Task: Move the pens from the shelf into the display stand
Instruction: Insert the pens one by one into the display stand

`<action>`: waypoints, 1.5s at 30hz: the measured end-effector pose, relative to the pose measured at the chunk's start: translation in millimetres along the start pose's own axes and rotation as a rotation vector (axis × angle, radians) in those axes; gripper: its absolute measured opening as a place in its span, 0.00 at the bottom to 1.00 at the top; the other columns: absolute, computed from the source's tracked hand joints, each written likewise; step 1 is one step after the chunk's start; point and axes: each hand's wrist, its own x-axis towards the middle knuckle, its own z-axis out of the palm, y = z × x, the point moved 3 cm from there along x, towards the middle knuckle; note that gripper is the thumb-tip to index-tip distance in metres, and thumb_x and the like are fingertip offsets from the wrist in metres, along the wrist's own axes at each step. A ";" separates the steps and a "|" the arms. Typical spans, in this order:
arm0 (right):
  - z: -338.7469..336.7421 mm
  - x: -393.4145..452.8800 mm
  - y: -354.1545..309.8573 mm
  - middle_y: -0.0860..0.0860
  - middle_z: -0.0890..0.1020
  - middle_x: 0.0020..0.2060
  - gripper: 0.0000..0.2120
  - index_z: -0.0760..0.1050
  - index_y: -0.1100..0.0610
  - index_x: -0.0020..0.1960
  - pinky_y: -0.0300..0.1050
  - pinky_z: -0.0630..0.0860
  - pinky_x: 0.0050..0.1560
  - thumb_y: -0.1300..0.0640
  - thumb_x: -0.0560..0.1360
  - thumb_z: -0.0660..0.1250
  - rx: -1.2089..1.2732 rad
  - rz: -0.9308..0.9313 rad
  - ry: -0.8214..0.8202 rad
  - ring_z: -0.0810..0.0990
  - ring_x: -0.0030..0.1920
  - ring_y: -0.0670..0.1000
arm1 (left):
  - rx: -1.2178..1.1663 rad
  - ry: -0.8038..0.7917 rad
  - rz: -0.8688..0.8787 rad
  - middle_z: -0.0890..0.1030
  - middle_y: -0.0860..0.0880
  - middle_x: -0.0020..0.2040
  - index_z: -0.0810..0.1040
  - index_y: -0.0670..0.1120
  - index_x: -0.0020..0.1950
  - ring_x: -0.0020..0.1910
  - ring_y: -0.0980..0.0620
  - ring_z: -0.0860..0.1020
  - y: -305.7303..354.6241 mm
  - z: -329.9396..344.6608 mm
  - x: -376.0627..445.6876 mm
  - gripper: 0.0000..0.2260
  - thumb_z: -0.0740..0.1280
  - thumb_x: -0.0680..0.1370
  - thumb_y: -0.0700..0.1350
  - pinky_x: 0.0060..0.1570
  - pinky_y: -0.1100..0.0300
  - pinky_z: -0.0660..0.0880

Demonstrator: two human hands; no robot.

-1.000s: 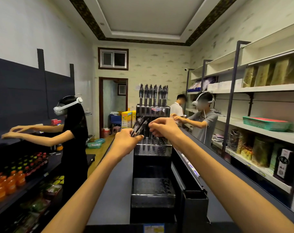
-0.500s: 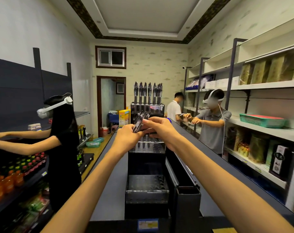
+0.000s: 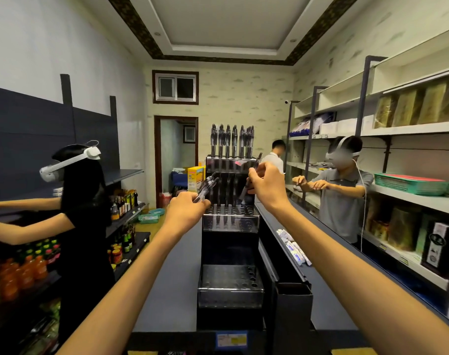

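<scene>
Left hand (image 3: 186, 213), centre frame, fingers curled around a bundle of pens (image 3: 206, 187); right hand (image 3: 265, 184) just right, pinching a single pen (image 3: 251, 176) above the tiered display stand (image 3: 230, 222).

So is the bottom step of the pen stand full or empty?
Empty. The bottom step shows only bare holes, while pens stand upright in the top row.

The room is lit evenly and softly from above. Strong wide-angle bending is seen at the edges. Slight motion blur is noticed; one face is blurred.
</scene>
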 end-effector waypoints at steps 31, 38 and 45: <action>27.3 -1.1 29.4 0.55 0.86 0.42 0.14 0.85 0.61 0.46 0.45 0.71 0.52 0.50 0.78 0.71 -0.462 -0.033 -0.221 0.83 0.46 0.55 | -0.027 -0.093 0.018 0.73 0.51 0.29 0.70 0.48 0.31 0.30 0.53 0.69 -0.7 2.7 0.3 0.16 0.69 0.77 0.47 0.31 0.58 0.63; 16.4 -13.4 4.7 0.47 0.86 0.35 0.06 0.85 0.56 0.42 0.50 0.82 0.53 0.58 0.74 0.70 -0.101 -0.024 -0.244 0.85 0.43 0.48 | 0.055 -0.040 0.013 0.74 0.50 0.33 0.70 0.50 0.34 0.34 0.52 0.72 8.9 10.9 3.7 0.14 0.68 0.78 0.46 0.32 0.58 0.65; 14.7 -24.8 -17.0 0.51 0.87 0.38 0.06 0.86 0.58 0.47 0.47 0.83 0.51 0.55 0.75 0.74 0.207 -0.005 -0.376 0.86 0.44 0.50 | 0.118 -0.051 0.027 0.79 0.46 0.39 0.74 0.48 0.44 0.42 0.45 0.77 20.4 21.4 7.4 0.07 0.68 0.78 0.49 0.38 0.56 0.68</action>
